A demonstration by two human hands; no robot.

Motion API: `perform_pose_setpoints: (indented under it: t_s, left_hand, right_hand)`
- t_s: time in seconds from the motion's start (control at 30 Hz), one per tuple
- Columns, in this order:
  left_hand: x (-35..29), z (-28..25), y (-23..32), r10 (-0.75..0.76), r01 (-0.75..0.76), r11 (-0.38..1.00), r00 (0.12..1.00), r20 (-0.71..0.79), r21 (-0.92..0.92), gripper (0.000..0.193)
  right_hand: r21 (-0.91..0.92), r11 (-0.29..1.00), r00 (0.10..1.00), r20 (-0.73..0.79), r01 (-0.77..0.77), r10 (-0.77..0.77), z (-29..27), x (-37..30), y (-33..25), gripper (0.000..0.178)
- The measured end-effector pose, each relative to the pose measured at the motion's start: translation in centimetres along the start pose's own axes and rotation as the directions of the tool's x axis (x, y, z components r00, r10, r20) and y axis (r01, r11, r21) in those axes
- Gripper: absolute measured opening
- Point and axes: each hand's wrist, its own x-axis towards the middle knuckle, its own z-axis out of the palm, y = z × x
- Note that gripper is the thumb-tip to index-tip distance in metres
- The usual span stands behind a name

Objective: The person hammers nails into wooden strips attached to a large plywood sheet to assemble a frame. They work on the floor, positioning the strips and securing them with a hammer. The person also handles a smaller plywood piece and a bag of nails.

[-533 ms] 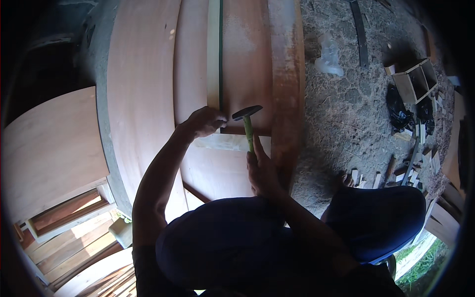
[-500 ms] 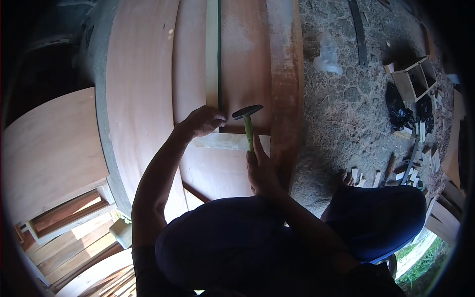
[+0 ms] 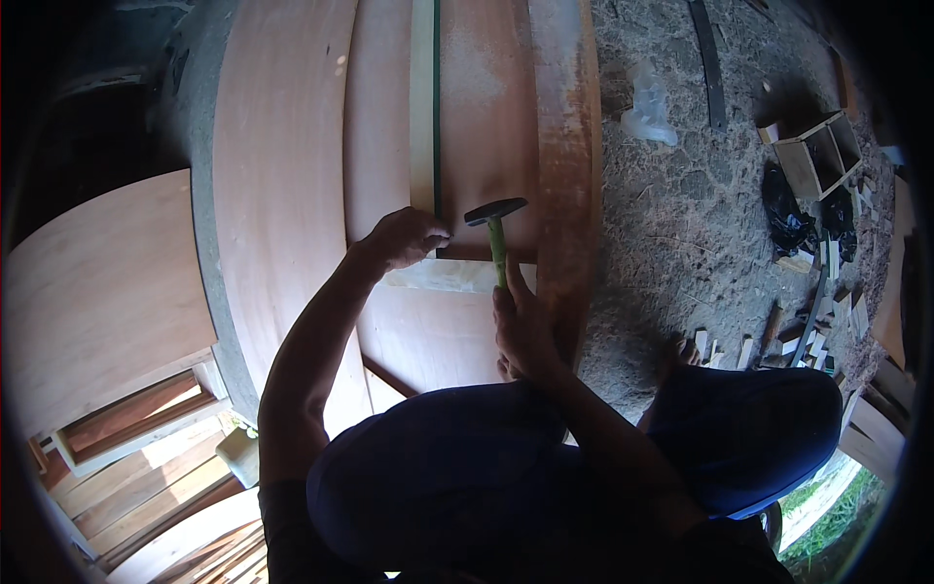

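Note:
My right hand (image 3: 523, 329) is wrapped round the green handle of a hammer (image 3: 498, 234), its dark head raised just right of my left hand. The fingers of my left hand (image 3: 411, 238) are pinched together at the near end of a pale wooden strip (image 3: 424, 117) with a dark green edge. Whatever lies between those fingertips, perhaps something small, cannot be made out. The strip runs lengthwise over a reddish plywood panel (image 3: 486, 127). A pale crosspiece (image 3: 457, 275) lies across the panel just below my left hand.
Another plywood board (image 3: 277, 165) lies along the left. On the rough floor at right are a clear plastic bag (image 3: 649, 105), a wooden box with compartments (image 3: 817, 156), black plastic (image 3: 786, 219) and scattered wood offcuts (image 3: 808, 336). My bent knee (image 3: 438, 448) is close below the panel.
The hammer and my right hand have shifted slightly right and up relative to the panel. My left hand keeps its pinch at the strip's end. The whole view has drifted a little.

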Motion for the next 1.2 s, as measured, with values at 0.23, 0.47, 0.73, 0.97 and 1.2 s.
perform_pose_setpoints:
  t_s: [0.23,0.47,0.73,0.97,1.2]
  left_hand:
    - [0.2,0.1,-0.3,-0.026,0.025,1.000,0.999,0.022,0.004,0.016]
    - [0.3,-0.2,0.1,0.006,-0.005,0.999,1.000,0.011,-0.041,0.016]
    - [0.2,0.2,0.5,-0.050,0.050,0.996,0.999,-0.002,-0.071,0.017]
    - [-0.7,0.4,-0.1,-0.013,0.008,0.998,0.997,-0.076,-0.064,0.021]
    - [-2.3,2.5,2.9,-0.388,0.287,0.912,0.834,-0.392,-0.294,0.092]
  right_hand:
    - [-0.143,0.986,0.997,-0.005,0.081,-0.083,0.6,0.9,1.4,0.060]
    - [-0.135,0.983,0.991,-0.044,0.120,-0.127,0.0,1.4,2.9,0.061]
    - [-0.253,0.961,0.993,0.076,0.109,-0.093,-0.7,1.4,1.0,0.059]
    - [-0.193,0.964,0.978,-0.057,0.185,-0.200,-0.3,1.9,1.3,0.062]
    - [-0.217,0.957,0.973,-0.085,0.192,-0.215,-1.9,2.9,2.6,0.058]
